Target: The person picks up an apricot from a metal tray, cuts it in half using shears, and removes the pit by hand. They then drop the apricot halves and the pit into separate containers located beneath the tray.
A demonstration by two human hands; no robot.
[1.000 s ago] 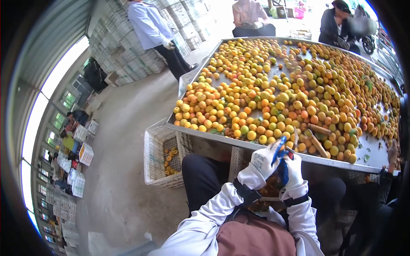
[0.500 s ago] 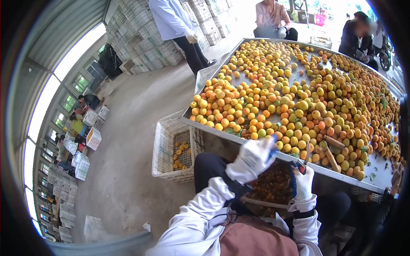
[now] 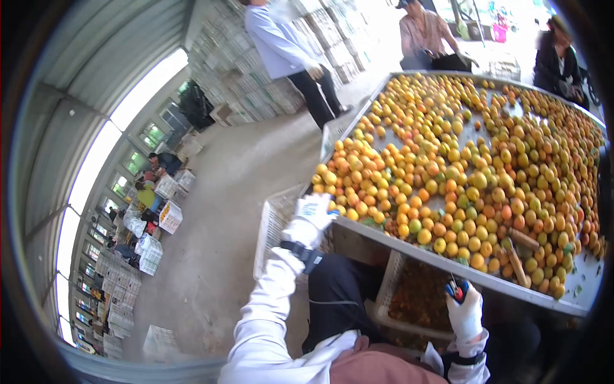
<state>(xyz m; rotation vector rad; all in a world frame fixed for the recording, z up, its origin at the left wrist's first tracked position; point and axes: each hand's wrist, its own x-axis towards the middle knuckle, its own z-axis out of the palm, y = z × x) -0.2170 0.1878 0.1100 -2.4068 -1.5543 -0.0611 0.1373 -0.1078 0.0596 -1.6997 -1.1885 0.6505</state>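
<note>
My left hand (image 3: 311, 221), in a white glove with blue on the finger side, is over the rim of a white plastic crate (image 3: 263, 240) beside the table's left corner. Its back faces me and its fingers are mostly hidden, so whether it holds anything does not show. Low at the table's front edge, my right hand (image 3: 465, 315), gloved alike, is closed around a small knife (image 3: 456, 291) with a red and dark handle; its thin blade points up. Yellow-orange apricots (image 3: 473, 192) cover much of the metal-edged table (image 3: 409, 248) in front of me.
Below the table, a crate (image 3: 385, 291) holds dark reddish-brown bits. Two wooden pieces (image 3: 517, 264) lie among the apricots. One person (image 3: 281, 45) stands at the left; two others sit beyond the table. Crates (image 3: 256, 70) are stacked behind, and people work far left.
My left hand has moved left, from above the table's front edge to the crate. My right hand is lower, with the knife still in it. The view has shifted.
</note>
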